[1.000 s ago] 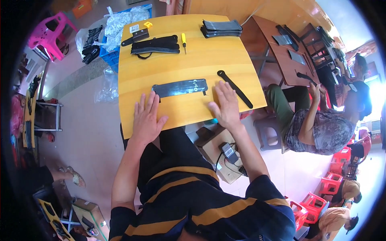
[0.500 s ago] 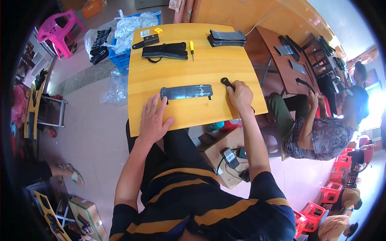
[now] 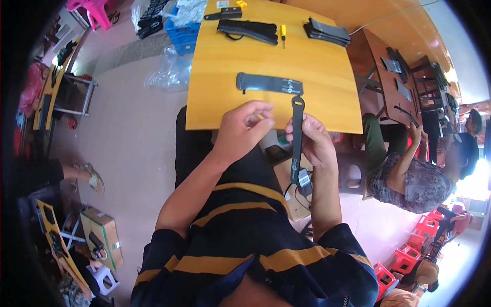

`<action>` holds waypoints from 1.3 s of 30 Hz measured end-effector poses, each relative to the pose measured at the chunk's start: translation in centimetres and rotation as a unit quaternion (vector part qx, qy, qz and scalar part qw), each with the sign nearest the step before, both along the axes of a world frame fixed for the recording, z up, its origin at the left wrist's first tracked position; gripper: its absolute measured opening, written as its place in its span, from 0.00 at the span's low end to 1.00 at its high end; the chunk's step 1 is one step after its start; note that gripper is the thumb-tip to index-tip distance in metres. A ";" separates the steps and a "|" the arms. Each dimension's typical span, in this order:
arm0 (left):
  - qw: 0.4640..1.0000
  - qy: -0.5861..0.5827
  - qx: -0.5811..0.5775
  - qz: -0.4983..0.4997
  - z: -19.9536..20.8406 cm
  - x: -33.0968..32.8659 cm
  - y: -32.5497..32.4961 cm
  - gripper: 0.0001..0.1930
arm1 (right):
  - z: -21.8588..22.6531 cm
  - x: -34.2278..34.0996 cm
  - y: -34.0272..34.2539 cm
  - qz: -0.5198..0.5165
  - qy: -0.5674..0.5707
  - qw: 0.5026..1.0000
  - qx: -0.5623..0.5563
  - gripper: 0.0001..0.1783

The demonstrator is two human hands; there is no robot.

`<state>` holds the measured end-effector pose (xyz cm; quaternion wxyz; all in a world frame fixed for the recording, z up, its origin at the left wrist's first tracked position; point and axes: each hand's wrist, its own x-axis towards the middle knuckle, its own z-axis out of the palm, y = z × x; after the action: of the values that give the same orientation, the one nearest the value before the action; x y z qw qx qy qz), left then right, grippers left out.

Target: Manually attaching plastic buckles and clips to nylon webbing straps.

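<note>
Lifted from the right side of the table (image 3: 220,87) since the earlier frame, the strap (image 3: 297,138) now stands roughly upright by the near edge, slotted end up, and the left hand (image 3: 243,125) has come away from the panel (image 3: 268,83). The right hand (image 3: 317,143) grasps the strap around mid-length between thumb and fingers; that pinch is its only visible support, so a slackened thumb could drop it past the near edge to the floor (image 3: 128,153). Left-hand fingers are half-curled and released, with nothing seen in them; a crooked grab might twist the strap. Beyond the near edge the panel lies flat; the slotted end shows close to its right end, touching or not I cannot tell, and a careless swing could shove it askew. Farther back, the screwdriver (image 3: 283,35) lies loose beside the black bundle (image 3: 250,31) and might roll if jolted. Near the far right corner, the grey stack (image 3: 327,31) seems to reach the right edge, where a knock could tip pieces off.
</note>
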<state>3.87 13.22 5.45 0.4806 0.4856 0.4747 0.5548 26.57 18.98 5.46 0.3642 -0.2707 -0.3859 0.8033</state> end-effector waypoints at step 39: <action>0.918 0.237 0.316 -0.022 3.9 -0.3 -7.4 0.24 | 0.2 -3.1 -8.2 -0.072 0.152 0.966 -0.199 0.16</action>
<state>3.62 5.83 9.37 0.1877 0.7401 0.3634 0.5338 23.50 10.78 5.69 0.4143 -0.2398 -0.1382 0.8670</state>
